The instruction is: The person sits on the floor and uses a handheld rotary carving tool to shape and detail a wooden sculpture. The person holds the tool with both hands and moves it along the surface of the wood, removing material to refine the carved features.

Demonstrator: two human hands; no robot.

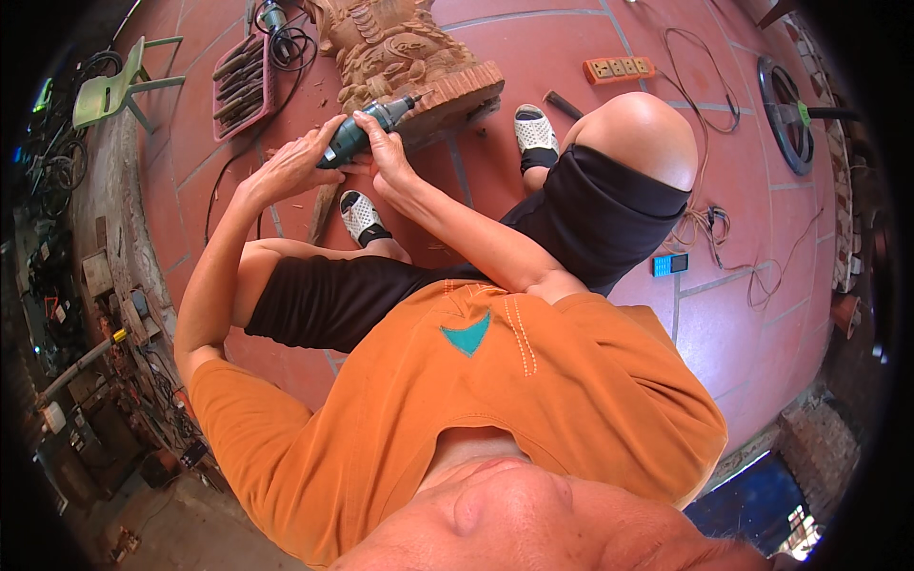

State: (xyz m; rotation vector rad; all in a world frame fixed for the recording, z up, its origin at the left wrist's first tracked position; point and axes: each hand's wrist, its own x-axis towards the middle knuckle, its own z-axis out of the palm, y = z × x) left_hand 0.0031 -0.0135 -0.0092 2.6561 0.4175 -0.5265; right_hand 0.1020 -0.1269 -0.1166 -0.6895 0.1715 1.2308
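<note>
My two hands hold a dark green die grinder [350, 143], tilted with its metal bit up and to the right. My left hand [303, 160] is closed round its rear end, fingers partly hidden behind the body. My right hand [388, 160] grips it closer to the front, with the thumb laid along the top. The bit reaches the lower edge of a carved wooden sculpture [381, 52], its brown surface cut in deep relief; whether it touches the wood I cannot tell. A rough, flat base [457, 99] forms the sculpture's near right end.
Left of the sculpture, a pink basket [269, 90] holds several chisel-like tools beside another corded power tool [274, 17]. A green plastic chair [109, 95] stands farther left. To the right lie an orange power strip [617, 69], loose cables [709, 224] and a blue phone [669, 265].
</note>
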